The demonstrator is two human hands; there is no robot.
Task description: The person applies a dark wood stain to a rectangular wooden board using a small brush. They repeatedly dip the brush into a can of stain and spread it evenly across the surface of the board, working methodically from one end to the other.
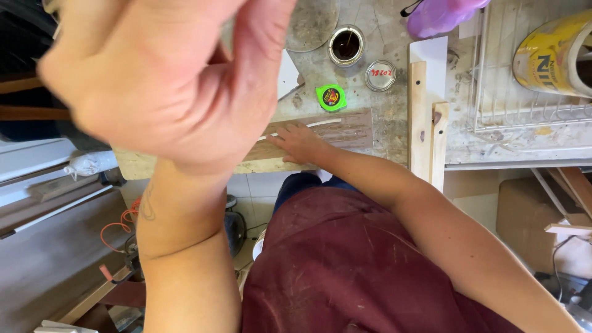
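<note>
Head view, looking straight down: the left hand (166,86) is hovering close to the camera, large and blurred, its fingers curling loosely inward and gripping nothing that shows. The right hand (299,143) is lying flat, fingers spread open, pressing on a long wooden board (345,131) that is resting along the edge of a stained workbench (388,111). Just beyond the board a green tape measure (332,97) is sitting, with an open tin (346,45) and its round lid (380,75) near it. A wire rack (530,105) is standing to the right.
</note>
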